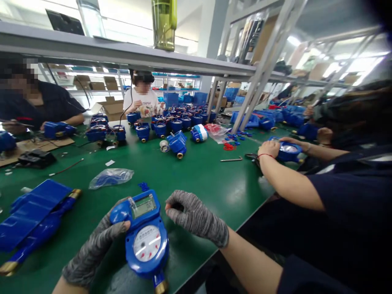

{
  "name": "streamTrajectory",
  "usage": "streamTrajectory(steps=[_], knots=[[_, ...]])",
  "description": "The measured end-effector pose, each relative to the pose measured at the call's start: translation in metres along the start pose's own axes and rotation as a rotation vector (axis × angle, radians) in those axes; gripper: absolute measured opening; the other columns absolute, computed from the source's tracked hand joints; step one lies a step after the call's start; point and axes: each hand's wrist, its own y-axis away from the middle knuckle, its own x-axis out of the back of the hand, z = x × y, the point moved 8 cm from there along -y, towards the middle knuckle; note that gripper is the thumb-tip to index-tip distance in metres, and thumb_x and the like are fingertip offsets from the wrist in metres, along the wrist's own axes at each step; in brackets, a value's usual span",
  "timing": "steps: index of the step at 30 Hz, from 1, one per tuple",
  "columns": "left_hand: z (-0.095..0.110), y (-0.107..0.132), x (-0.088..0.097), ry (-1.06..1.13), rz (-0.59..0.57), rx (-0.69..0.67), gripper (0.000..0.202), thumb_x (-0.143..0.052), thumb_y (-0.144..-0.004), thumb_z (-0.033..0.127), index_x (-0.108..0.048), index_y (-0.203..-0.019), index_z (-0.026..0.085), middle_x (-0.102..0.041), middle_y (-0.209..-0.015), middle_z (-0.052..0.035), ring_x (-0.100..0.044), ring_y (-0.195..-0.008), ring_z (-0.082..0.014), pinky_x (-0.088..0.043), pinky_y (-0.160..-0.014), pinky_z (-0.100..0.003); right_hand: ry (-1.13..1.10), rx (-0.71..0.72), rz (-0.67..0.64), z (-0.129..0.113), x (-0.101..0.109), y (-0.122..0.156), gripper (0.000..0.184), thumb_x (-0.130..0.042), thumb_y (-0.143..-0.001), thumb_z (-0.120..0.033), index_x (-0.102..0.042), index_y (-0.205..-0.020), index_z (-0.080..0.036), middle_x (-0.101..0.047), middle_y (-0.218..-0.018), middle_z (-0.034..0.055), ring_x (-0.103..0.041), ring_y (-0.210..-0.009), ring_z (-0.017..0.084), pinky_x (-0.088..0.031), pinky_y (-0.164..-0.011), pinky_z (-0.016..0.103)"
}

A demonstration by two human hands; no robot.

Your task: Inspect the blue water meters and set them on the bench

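Observation:
My left hand (pixel 104 237), in a grey fingerless glove, grips a blue water meter (pixel 147 241) by its upper left side. The meter has a small digital display, a round white dial and a brass threaded end pointing towards me. Just right of the display, my right hand (pixel 192 214), gloved the same way, hovers apart from the meter with thumb and fingertips pinched together. Whether something tiny sits in that pinch I cannot make out. Beyond the meter lie small blue parts (pixel 143 186) and a clear plastic bag (pixel 112 178) with blue pieces inside.
Blue meters (pixel 39 220) lie at left on the green table (pixel 208 179). Another meter (pixel 177 143), a hex key (pixel 231 159) and red clips (pixel 229 146) are farther back. A co-worker's hands (pixel 269 150) hold a meter at right. A shelf (pixel 128 53) spans overhead.

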Motion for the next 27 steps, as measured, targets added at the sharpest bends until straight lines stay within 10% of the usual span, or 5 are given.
streamTrajectory(steps=[19, 27], knots=[[0.002, -0.007, 0.0, -0.001, -0.09, -0.004, 0.092, -0.082, -0.071, 0.024, -0.034, -0.15, 0.027, -0.062, -0.134, -0.0114, -0.053, -0.126, -0.0364, -0.037, -0.111, -0.052, 0.508, 0.157, -0.208, -0.032, -0.028, -0.007, 0.009, -0.059, -0.082, -0.02, -0.067, -0.084, -0.016, -0.066, -0.085, 0.0055, -0.059, -0.08, 0.018, -0.047, -0.073, 0.029], [0.003, -0.001, 0.015, -0.095, 0.012, -0.088, 0.078, -0.089, -0.052, 0.026, -0.064, -0.125, 0.036, -0.067, -0.127, -0.0025, -0.04, -0.136, -0.0409, -0.042, -0.109, -0.053, 0.732, 0.318, -0.351, -0.044, -0.027, 0.017, 0.02, -0.049, -0.093, -0.038, -0.062, -0.088, -0.023, -0.068, -0.08, 0.0005, -0.059, -0.068, 0.018, -0.041, -0.062, 0.029]])
